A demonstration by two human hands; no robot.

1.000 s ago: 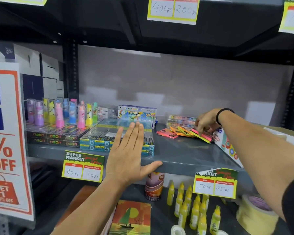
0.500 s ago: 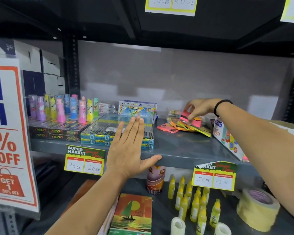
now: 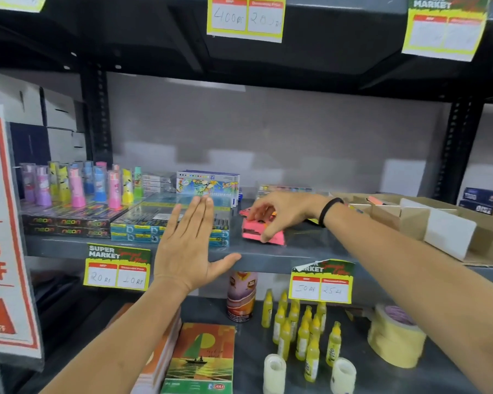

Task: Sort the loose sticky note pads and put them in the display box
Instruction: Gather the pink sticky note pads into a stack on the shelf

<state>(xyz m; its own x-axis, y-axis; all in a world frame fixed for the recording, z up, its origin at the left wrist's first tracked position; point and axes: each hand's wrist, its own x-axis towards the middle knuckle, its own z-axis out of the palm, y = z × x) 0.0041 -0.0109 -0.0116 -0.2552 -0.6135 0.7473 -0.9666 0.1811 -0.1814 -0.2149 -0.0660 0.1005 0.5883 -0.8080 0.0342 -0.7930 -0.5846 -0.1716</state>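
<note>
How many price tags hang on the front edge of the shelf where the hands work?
2: one price tag left of the left hand, another below the right hand's forearm.

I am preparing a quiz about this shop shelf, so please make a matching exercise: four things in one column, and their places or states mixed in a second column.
Things:
1. pink pads
2. left hand
3. tape roll
4. cardboard box

Places or states:
A. lower shelf, right side
B. flat and open, at the shelf edge
C. held in the right hand
D. middle shelf, far right

Pairs: 1-C, 2-B, 3-A, 4-D
</note>
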